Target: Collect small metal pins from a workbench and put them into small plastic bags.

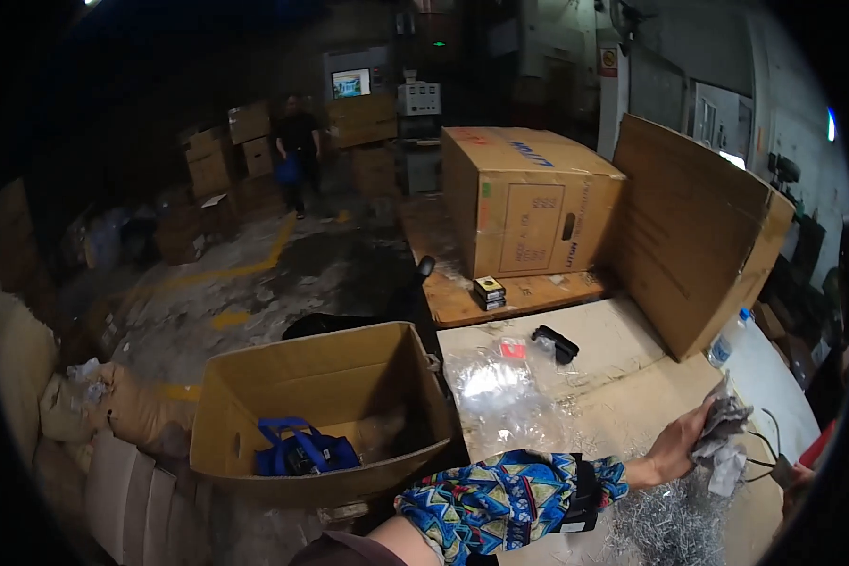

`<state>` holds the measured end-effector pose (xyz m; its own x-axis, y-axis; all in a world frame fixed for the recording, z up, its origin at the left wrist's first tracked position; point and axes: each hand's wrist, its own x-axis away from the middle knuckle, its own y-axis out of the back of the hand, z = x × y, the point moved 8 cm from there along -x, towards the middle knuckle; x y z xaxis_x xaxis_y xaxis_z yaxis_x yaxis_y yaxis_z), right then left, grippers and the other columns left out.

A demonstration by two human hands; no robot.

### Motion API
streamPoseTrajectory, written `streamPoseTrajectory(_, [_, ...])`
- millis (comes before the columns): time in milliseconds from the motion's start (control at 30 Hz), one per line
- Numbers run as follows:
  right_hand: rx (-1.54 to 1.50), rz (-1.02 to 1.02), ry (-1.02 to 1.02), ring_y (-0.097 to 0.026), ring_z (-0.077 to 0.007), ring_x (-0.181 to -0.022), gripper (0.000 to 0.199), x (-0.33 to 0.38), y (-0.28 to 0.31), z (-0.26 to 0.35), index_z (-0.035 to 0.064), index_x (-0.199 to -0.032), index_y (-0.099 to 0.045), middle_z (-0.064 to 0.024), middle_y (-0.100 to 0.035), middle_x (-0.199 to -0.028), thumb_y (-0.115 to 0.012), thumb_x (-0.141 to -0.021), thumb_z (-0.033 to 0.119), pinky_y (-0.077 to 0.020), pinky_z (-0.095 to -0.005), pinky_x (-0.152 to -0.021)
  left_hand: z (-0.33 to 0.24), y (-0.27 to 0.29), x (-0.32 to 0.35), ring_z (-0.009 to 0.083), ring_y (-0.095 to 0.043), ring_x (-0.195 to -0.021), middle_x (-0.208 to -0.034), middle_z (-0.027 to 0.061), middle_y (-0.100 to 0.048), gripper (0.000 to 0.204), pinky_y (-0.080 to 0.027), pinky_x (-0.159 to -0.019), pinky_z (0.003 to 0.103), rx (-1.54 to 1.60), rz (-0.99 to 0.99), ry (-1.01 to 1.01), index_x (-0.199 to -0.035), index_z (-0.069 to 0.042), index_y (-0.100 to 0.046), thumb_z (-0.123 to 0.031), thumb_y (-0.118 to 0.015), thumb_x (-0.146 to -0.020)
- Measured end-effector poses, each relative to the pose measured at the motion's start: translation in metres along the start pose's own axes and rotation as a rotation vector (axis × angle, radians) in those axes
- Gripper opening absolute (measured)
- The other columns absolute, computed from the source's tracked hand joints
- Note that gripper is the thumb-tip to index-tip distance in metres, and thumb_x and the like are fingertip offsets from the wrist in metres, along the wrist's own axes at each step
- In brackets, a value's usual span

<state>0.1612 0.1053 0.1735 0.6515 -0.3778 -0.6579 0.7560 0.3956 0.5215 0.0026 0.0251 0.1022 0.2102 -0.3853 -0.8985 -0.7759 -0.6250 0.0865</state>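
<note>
My left hand point(677, 448) reaches across the table from the lower middle, its forearm in a colourful patterned sleeve cover point(509, 505). Its fingers are closed on a crumpled grey cloth point(724, 436), with paler folds hanging below. Under and beside this hand lies a heap of thin silver metal pieces point(670, 524), like small nails or pins. At the right edge, another person's hand point(799, 483), near something red, holds a dark tool with thin curved prongs point(770, 451) close to the cloth. My right hand does not show.
Clear plastic bags point(500, 401), a black object point(557, 344) and small stacked boxes point(489, 292) lie ahead. A large carton point(528, 208) and upright cardboard panel point(693, 236) stand behind. An open carton point(321, 358) at left holds a blue bag point(302, 451). A bottle point(720, 351) stands right.
</note>
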Motion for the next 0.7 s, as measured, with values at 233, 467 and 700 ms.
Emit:
streamPoseTrajectory(233, [-0.009, 0.049, 0.138, -0.062, -0.0144, -0.075, 0.015, -0.042, -0.03, 0.091, 0.0019, -0.09, -0.062, -0.0086, -0.066, -0.081, -0.07, -0.076, 0.003, -0.0492, -0.0267, -0.071, 0.003, 0.048, -0.025, 0.0397, -0.057, -0.104, -0.118, 0.0223, -0.056, 0.078, -0.047, -0.089, 0.041, 0.002, 0.019, 0.26, -0.143, -0.008, -0.018, -0.01, -0.063, -0.08])
streamPoseTrajectory(467, [0.468, -0.013, -0.271, -0.062, -0.0121, -0.071, 0.013, 0.042, 0.067, 0.201, 0.0021, -0.087, -0.063, -0.0068, -0.066, -0.078, -0.071, -0.077, 0.004, -0.049, -0.0245, -0.068, 0.006, 0.054, -0.036, 0.0343, -0.058, -0.105, -0.117, 0.019, -0.058, 0.072, -0.047, -0.09, 0.039, 0.048, 0.231, 0.33, -0.14, -0.008, -0.027, -0.013, -0.064, -0.079])
streamPoseTrajectory(700, [0.584, -0.546, -0.159, -0.053, -0.0056, -0.063, 0.02, 0.08, 0.106, 0.18, 0.0033, -0.093, -0.054, -0.0013, -0.057, -0.075, -0.07, -0.081, 0.004, -0.0429, -0.0194, -0.057, 0.039, -0.058, 0.033, 0.0236, -0.056, -0.107, -0.118, 0.011, -0.057, 0.082, -0.045, -0.093, 0.034, 0.246, 0.987, 0.547, -0.143, -0.012, -0.025, -0.014, -0.071, -0.076])
